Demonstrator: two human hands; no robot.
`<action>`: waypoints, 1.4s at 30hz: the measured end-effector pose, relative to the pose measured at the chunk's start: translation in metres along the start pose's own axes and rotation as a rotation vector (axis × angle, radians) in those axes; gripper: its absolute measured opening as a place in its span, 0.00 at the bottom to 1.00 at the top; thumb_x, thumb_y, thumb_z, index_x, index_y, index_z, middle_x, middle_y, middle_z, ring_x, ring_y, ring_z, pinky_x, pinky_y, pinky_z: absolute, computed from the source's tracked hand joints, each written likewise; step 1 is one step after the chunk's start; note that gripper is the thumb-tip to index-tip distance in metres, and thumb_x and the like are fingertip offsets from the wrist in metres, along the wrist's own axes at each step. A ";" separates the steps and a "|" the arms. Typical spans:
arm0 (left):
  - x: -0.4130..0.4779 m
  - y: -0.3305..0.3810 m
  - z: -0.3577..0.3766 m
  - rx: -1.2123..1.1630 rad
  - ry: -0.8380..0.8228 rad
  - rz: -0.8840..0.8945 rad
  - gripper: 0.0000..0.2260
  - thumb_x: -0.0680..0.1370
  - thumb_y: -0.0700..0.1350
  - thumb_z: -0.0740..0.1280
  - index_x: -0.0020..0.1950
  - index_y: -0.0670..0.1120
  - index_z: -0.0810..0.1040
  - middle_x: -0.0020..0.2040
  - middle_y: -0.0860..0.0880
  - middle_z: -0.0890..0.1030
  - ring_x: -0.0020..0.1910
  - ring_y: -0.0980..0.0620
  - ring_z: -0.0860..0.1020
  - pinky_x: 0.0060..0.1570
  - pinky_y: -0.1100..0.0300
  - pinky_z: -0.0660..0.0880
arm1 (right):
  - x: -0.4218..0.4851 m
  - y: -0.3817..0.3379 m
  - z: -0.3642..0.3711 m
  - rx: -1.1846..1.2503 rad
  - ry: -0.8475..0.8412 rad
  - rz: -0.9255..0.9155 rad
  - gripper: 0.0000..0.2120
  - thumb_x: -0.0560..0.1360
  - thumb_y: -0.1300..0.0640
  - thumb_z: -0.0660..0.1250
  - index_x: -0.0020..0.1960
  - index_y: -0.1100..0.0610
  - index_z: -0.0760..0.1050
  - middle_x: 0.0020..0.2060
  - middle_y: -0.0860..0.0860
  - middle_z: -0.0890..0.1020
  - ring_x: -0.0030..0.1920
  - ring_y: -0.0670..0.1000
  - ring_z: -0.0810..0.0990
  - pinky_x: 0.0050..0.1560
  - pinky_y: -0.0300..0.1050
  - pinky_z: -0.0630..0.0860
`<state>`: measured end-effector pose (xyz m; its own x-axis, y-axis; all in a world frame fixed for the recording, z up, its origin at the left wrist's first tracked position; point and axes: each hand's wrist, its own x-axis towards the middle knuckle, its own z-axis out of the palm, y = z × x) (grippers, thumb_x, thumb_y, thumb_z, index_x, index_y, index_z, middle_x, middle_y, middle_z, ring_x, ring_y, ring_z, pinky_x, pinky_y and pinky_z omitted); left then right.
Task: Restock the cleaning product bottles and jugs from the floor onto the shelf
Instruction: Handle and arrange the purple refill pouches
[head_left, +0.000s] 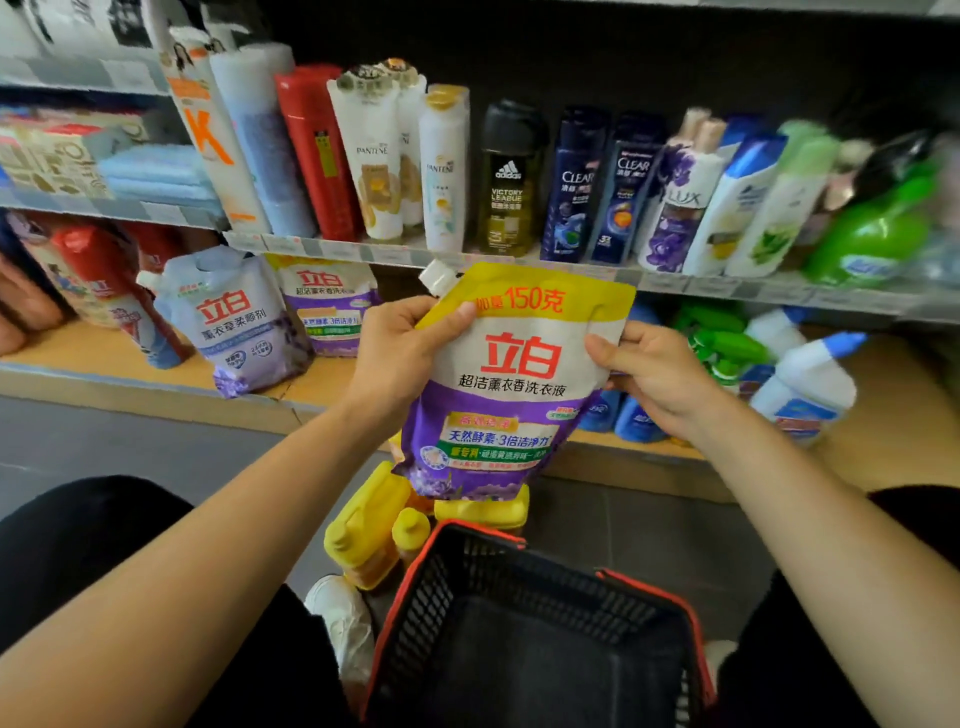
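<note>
You're mid-restock, one item in hand. Pouch (514, 374) is held upright in the air, in front of the bottom shelf (322, 387), above the floor, spout at top left.

Left hand (400, 353) pinches its upper left edge, thumb on the front, the other fingers curled behind. Right hand (654, 374) pinches the right edge the same way.

Likely step: carry to shelf, not yet placed. Matching pouch (327, 306) stands on the shelf to the left, with bare board just right of it. That looks like the slot.

Next move calls for pushing the pouch forward and left, base down first, label facing out, then letting go. It's soft, so it may slump.

Yellow jugs (369, 525) still sit on the floor by the basket (545, 577), so more stock is left.
</note>
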<state>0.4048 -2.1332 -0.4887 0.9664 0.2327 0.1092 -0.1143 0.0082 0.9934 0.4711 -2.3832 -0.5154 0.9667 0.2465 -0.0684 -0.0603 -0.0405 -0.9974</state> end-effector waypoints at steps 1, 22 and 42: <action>-0.001 -0.001 0.005 0.015 -0.010 -0.007 0.11 0.78 0.45 0.73 0.49 0.36 0.84 0.43 0.40 0.87 0.40 0.44 0.86 0.40 0.51 0.83 | -0.002 0.000 -0.006 -0.024 0.005 -0.017 0.10 0.77 0.63 0.70 0.57 0.59 0.80 0.49 0.54 0.86 0.50 0.55 0.83 0.49 0.50 0.77; -0.023 -0.006 0.062 0.480 -0.452 0.350 0.13 0.74 0.53 0.73 0.49 0.43 0.87 0.42 0.46 0.87 0.42 0.41 0.85 0.37 0.40 0.80 | -0.048 -0.042 -0.033 -0.677 -0.125 -0.467 0.07 0.76 0.56 0.72 0.46 0.59 0.86 0.37 0.56 0.86 0.39 0.56 0.83 0.40 0.56 0.76; -0.022 -0.007 0.065 0.436 -0.221 0.325 0.11 0.74 0.51 0.76 0.50 0.46 0.86 0.37 0.51 0.86 0.38 0.51 0.84 0.39 0.49 0.81 | -0.055 -0.039 -0.034 -0.984 -0.176 -0.550 0.15 0.78 0.47 0.69 0.41 0.57 0.85 0.29 0.54 0.81 0.32 0.52 0.75 0.32 0.33 0.59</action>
<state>0.3988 -2.2015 -0.4957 0.9281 -0.0523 0.3686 -0.3525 -0.4417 0.8250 0.4283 -2.4283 -0.4723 0.7488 0.5950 0.2921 0.6569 -0.6073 -0.4469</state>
